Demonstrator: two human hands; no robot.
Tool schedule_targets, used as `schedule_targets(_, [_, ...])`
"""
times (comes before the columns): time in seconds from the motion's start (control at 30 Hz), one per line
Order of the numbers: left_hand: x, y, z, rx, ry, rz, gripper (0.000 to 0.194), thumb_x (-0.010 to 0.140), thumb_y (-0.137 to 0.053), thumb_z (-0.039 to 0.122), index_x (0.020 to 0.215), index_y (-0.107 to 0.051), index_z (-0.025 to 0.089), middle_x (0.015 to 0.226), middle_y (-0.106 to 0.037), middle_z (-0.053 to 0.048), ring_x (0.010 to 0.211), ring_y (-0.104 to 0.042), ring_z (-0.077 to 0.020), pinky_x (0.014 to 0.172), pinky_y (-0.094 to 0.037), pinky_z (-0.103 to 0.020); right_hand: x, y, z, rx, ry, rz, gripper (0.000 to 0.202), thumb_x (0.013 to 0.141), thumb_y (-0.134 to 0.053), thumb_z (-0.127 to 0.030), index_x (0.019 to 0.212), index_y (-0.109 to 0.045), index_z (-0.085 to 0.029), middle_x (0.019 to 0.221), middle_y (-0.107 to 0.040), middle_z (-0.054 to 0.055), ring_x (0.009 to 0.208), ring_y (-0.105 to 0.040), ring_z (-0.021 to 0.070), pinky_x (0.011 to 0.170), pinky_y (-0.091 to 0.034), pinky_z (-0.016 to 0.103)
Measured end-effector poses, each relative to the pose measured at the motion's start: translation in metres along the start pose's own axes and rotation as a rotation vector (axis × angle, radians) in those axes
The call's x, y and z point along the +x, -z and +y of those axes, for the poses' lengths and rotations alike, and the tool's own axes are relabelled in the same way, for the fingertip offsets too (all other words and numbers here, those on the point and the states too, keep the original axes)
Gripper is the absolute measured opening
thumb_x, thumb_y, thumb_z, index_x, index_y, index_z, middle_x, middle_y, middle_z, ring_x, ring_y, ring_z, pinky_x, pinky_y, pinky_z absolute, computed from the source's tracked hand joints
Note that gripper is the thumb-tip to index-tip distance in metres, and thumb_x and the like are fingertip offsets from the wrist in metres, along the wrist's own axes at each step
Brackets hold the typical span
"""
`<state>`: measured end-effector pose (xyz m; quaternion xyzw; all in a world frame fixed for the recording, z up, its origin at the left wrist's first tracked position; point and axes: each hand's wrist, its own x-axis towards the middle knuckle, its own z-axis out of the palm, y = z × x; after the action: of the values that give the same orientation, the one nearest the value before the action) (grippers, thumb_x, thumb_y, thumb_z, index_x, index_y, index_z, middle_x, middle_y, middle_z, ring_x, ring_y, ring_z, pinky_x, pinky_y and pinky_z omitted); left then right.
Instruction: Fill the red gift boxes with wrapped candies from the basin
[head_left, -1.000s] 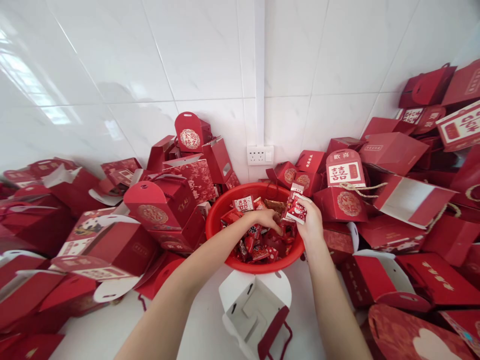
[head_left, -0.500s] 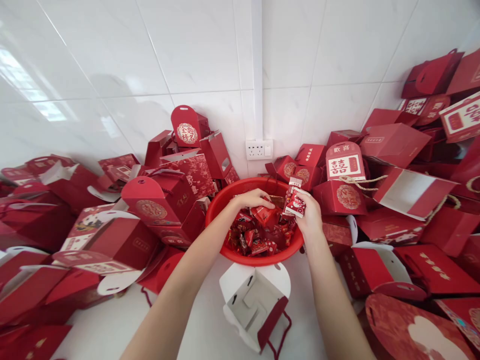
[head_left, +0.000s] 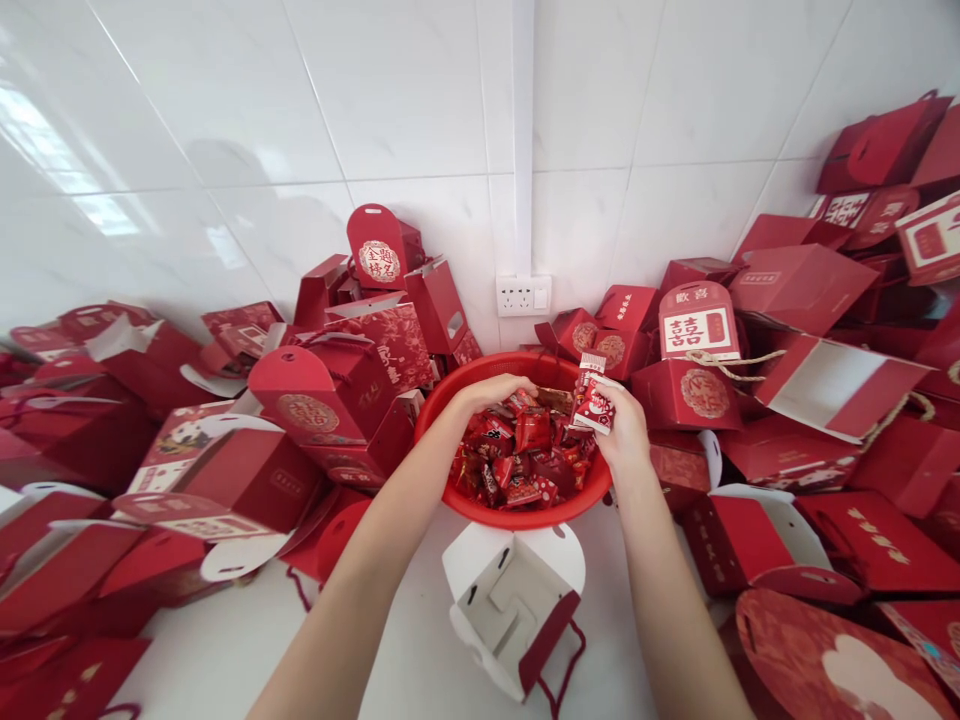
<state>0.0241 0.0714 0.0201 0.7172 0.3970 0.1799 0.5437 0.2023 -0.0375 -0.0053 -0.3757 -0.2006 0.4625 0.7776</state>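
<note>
Candy packets (head_left: pixel 595 403) sit pinched between the thumb and fingers of my right hand (head_left: pixel 627 425), closed around their lower and outer sides, with a white crimped end sticking up past my fingertips. They are above the right part of the red basket (head_left: pixel 517 519), close to its rim. My left hand (head_left: pixel 504 390) reaches over the rim on the other side, fingers bent down and loosely together at the far part of the wrapped sweets (head_left: pixel 532 430); whether they grip one I can't tell. The heap lies below the rim, spread between my two hands, its near part open to view from above. The basket's near edge curves between my forearms, and just in front of it lies an opened box (head_left: pixel 514 610), pale inside facing up, its dark red cord (head_left: pixel 576 655) trailing to the right. White tabletop (head_left: pixel 409 620) shows on either side of that box. Red boxes crowd in on my left (head_left: pixel 315 395) and right (head_left: pixel 697 395), close to the basket, and behind it the tiled wall (head_left: pixel 420 100) with its socket (head_left: pixel 517 296) bounds the far side.
</note>
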Motion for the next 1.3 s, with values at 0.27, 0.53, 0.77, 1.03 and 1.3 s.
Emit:
schedule_targets(0.27, [0.002, 0.005, -0.001, -0.044, -0.056, 0.087, 0.043, 0.053, -0.078, 0.01, 0.095, -0.079, 0.019, 0.079, -0.077, -0.005, 0.072, -0.07, -0.0188, 0.07, -0.054, -0.029, -0.002, -0.003, -0.001, -0.01, -0.026, 0.008, 0.018, 0.055, -0.075, -0.019, 0.073, -0.074, -0.019, 0.067, -0.075, -0.002, 0.055, -0.066, 0.014, 0.051, -0.054, 0.025])
schedule_targets(0.53, [0.012, -0.009, -0.004, 0.111, -0.1, 0.191, 0.034, 0.06, -0.069, 0.005, 0.09, -0.08, 0.015, 0.079, -0.076, -0.003, 0.075, -0.068, -0.0177, 0.079, -0.055, -0.028, -0.001, -0.003, -0.001, -0.011, -0.032, 0.008, 0.016, 0.056, -0.076, -0.018, 0.071, -0.073, -0.019, 0.065, -0.074, -0.002, 0.054, -0.066, 0.0139, 0.051, -0.053, 0.024])
schedule_targets(0.77, [0.012, -0.017, -0.001, 0.182, -0.057, 0.093, 0.024, 0.059, -0.066, 0.004, 0.077, -0.078, 0.014, 0.072, -0.074, -0.001, 0.072, -0.066, -0.0166, 0.08, -0.054, -0.027, -0.003, -0.004, -0.003, -0.024, -0.044, 0.004, 0.015, 0.056, -0.075, -0.018, 0.071, -0.073, -0.019, 0.062, -0.072, -0.003, 0.05, -0.064, 0.0133, 0.049, -0.053, 0.025])
schedule_targets(1.03, [0.003, -0.014, 0.009, 0.125, -0.04, 0.088, 0.032, 0.073, -0.064, 0.013, 0.103, -0.074, 0.012, 0.093, -0.077, -0.007, 0.075, -0.069, -0.0138, 0.074, -0.056, -0.025, -0.006, -0.006, -0.005, -0.012, -0.046, 0.008, 0.014, 0.056, -0.076, -0.019, 0.07, -0.073, -0.018, 0.061, -0.072, -0.002, 0.049, -0.064, 0.0127, 0.048, -0.052, 0.024])
schedule_targets(1.3, [-0.006, -0.023, 0.017, 0.34, 0.163, -0.309, 0.02, 0.061, -0.069, 0.011, 0.077, -0.079, 0.014, 0.075, -0.077, -0.007, 0.065, -0.071, -0.0208, 0.062, -0.058, -0.029, -0.001, -0.003, -0.002, 0.039, -0.015, 0.025, 0.015, 0.057, -0.077, -0.02, 0.072, -0.072, -0.018, 0.067, -0.075, -0.002, 0.056, -0.067, 0.0126, 0.054, -0.054, 0.023])
